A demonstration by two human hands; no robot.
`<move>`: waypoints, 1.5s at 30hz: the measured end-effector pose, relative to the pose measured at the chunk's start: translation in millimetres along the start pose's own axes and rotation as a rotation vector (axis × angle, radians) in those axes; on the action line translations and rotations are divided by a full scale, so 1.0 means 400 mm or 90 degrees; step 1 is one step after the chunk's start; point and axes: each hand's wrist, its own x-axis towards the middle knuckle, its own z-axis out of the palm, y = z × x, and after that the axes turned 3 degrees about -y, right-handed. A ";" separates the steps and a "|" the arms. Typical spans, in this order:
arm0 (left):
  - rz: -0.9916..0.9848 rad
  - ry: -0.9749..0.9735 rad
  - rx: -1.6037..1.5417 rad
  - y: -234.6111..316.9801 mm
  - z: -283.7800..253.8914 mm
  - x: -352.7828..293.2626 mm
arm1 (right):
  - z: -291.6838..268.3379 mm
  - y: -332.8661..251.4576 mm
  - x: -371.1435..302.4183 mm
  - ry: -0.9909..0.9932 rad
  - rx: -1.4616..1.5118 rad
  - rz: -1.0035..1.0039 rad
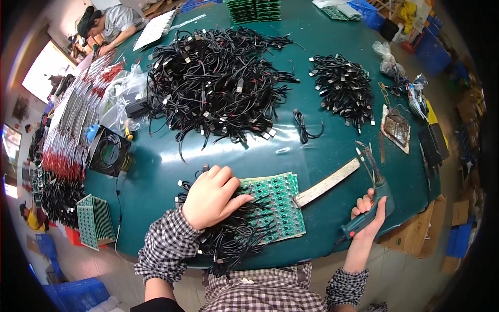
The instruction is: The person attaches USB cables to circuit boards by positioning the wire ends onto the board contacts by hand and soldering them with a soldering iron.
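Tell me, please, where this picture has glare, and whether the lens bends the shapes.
Head view: white glare streaks the green table below the large cable heap; head view: the window at upper left is washed out; head view: the table's edge appears bowed, the corners go black, but the circuit boards beside the left hand look sharp.

We see one green rectangular circuit-board panel (287, 204) lying flat, its left part covered by thin black cables (234, 240). We hold a teal pistol-shaped soldering iron (383, 193), tip pointing away.
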 end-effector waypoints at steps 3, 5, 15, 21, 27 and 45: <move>0.014 -0.020 -0.144 -0.014 -0.034 0.001 | -0.004 -0.001 -0.007 -0.004 -0.010 -0.004; 0.042 0.025 -0.141 -0.021 -0.066 0.026 | -0.003 -0.002 -0.011 0.011 -0.009 -0.011; 0.140 0.057 -0.039 -0.003 -0.022 0.235 | 0.002 0.002 -0.010 -0.010 0.042 -0.001; 0.147 0.037 -0.102 0.015 0.012 0.279 | -0.003 -0.004 -0.010 -0.004 0.031 -0.008; 0.284 0.112 0.008 0.021 0.123 0.418 | -0.009 0.003 -0.007 -0.016 0.054 0.000; -0.062 0.061 -0.093 0.041 0.237 0.414 | -0.004 0.003 0.001 -0.014 0.044 -0.001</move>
